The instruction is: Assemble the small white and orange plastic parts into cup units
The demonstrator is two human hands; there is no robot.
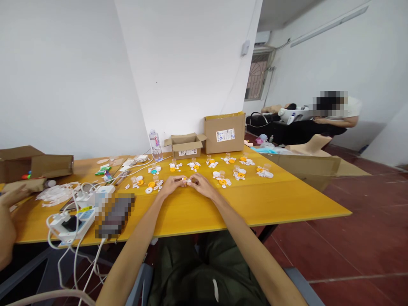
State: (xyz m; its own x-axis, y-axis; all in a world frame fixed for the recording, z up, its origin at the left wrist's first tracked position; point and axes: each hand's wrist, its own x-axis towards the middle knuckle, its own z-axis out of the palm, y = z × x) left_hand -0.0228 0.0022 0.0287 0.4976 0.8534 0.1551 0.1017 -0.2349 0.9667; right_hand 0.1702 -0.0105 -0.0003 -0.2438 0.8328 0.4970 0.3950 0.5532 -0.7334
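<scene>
Above the middle of the yellow table, my left hand and my right hand meet at the fingertips. Between them is a small white-and-orange plastic part, pinched from both sides. My fingers hide much of it, and its exact kind is too small to make out. Around my hands lie several small groups of parts: orange discs, white rings, little white pieces and clear cups. One group has a teal disc.
Behind the parts stand a bottle, a small open carton and a larger carton. Power strips with tangled cables and a phone lie left. A co-worker's arm reaches in; another person sits far right.
</scene>
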